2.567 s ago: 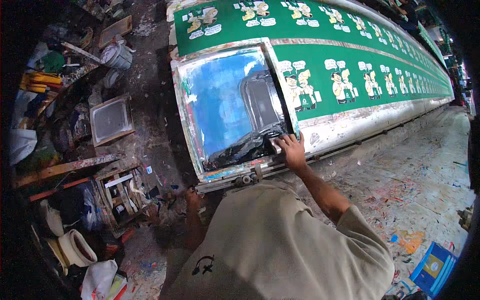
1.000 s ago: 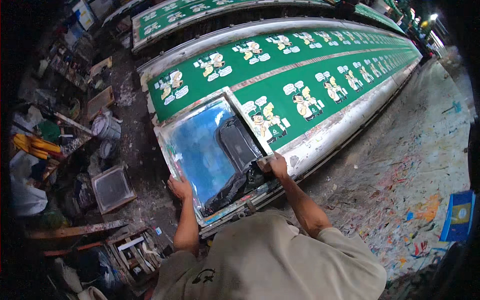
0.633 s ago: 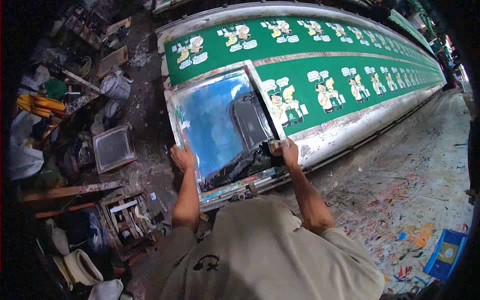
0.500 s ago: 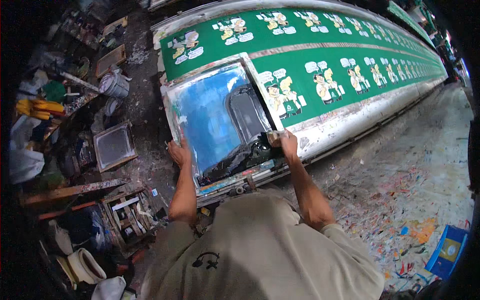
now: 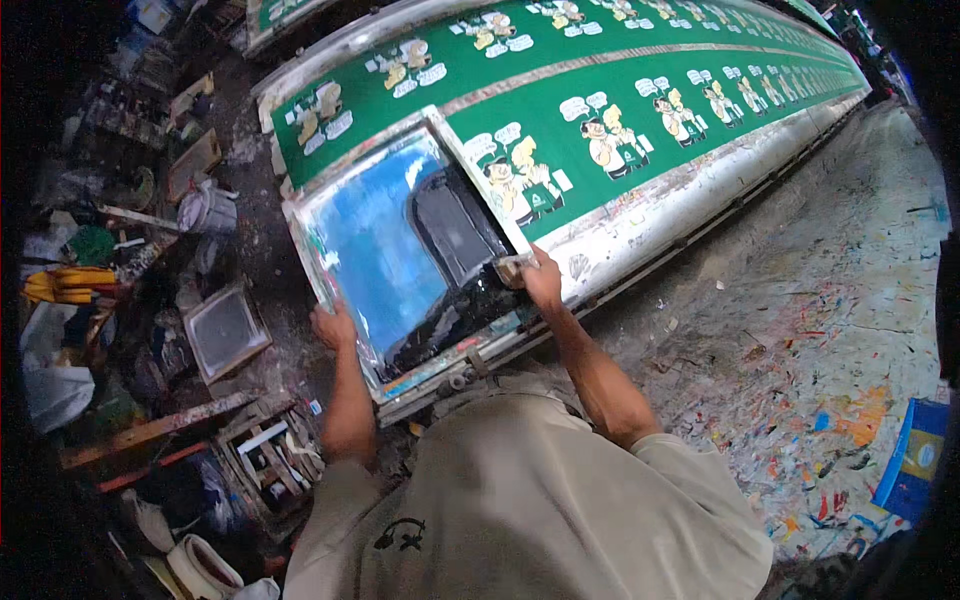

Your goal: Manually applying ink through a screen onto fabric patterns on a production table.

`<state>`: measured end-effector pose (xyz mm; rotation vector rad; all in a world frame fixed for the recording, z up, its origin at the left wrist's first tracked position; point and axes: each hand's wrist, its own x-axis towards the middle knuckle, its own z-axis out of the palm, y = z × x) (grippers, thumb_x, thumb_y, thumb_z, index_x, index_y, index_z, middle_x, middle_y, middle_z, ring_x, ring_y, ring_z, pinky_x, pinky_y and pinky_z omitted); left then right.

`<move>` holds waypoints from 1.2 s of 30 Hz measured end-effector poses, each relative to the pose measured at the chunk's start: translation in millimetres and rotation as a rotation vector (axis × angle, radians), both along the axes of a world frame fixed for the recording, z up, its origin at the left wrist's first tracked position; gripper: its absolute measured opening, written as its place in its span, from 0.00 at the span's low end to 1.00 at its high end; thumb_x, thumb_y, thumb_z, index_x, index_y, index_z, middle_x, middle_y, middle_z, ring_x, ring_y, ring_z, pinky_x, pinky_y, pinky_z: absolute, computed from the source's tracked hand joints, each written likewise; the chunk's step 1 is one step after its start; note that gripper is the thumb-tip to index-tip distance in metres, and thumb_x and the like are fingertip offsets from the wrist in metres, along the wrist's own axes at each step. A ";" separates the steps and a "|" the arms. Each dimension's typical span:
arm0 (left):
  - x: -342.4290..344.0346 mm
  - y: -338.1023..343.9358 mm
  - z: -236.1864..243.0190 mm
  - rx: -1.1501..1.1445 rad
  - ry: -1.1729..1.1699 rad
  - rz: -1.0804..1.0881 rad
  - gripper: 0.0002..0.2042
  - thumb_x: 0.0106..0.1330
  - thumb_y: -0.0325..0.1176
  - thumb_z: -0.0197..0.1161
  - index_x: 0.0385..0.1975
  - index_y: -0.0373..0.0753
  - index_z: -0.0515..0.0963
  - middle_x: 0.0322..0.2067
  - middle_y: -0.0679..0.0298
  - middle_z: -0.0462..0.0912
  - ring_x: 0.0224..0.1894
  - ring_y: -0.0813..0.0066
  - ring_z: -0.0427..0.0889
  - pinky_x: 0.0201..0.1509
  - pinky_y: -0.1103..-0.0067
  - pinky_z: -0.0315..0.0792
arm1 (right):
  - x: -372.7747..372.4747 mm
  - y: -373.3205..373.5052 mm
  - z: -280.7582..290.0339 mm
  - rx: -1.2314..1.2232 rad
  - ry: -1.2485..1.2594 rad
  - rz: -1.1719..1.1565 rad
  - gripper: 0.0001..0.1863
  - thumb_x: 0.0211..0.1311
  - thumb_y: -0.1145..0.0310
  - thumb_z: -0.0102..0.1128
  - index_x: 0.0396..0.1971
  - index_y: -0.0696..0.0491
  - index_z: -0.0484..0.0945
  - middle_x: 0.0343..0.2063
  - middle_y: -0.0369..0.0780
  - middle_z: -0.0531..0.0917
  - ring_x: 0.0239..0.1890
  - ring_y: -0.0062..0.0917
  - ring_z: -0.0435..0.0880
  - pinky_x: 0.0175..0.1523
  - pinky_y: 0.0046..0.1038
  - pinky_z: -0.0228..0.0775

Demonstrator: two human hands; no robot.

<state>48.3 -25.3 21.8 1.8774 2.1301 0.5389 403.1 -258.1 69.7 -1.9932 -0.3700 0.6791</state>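
A screen-printing frame lies at the near end of a long printing table, with a blue mesh and thick black ink along its right and lower inside. My left hand is closed on the frame's left side. My right hand grips the frame's right side near the lower corner, fingers closed, with a short brown block, perhaps a squeegee end, at its fingertips. Green fabric printed with rows of cartoon figures and speech bubbles runs along the table beyond the frame.
The cluttered floor at the left holds a small screen, a bucket, wooden planks and yellow cloth. A paint-spattered strip runs along the right, with a blue flat object. Another table stands behind.
My left hand has risen from below the frame to its left side. My right hand has stayed at the lower right corner. The view has shifted repeatedly, the table sitting further left now.
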 end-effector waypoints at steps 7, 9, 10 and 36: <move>18.7 -12.9 6.3 -0.019 -0.031 0.039 0.24 0.66 0.46 0.65 0.51 0.30 0.76 0.49 0.39 0.78 0.52 0.39 0.78 0.57 0.54 0.71 | 19.5 -3.9 -21.6 0.036 -0.036 -0.014 0.28 0.56 0.75 0.57 0.61 0.61 0.77 0.47 0.48 0.87 0.48 0.27 0.85 0.56 0.27 0.74; 5.1 -12.7 4.6 -0.061 -0.027 0.053 0.24 0.66 0.46 0.65 0.50 0.30 0.76 0.49 0.39 0.78 0.52 0.38 0.78 0.56 0.55 0.72 | 11.6 2.7 -16.2 0.034 -0.062 0.001 0.27 0.58 0.75 0.56 0.61 0.61 0.77 0.45 0.47 0.88 0.45 0.26 0.84 0.54 0.27 0.74; -0.2 -7.8 4.6 -0.050 -0.051 0.052 0.24 0.65 0.46 0.65 0.50 0.30 0.76 0.49 0.39 0.78 0.51 0.38 0.79 0.56 0.55 0.72 | 10.2 9.1 -16.8 0.056 -0.021 0.010 0.27 0.60 0.71 0.57 0.61 0.62 0.76 0.48 0.50 0.86 0.48 0.32 0.85 0.56 0.29 0.74; -11.6 -15.6 -6.4 -0.035 -0.328 0.040 0.24 0.61 0.44 0.69 0.49 0.31 0.76 0.51 0.39 0.77 0.58 0.38 0.74 0.62 0.55 0.68 | 1.4 -0.1 -0.7 0.092 -0.031 0.011 0.22 0.51 0.71 0.58 0.47 0.63 0.84 0.33 0.41 0.88 0.34 0.24 0.83 0.42 0.27 0.75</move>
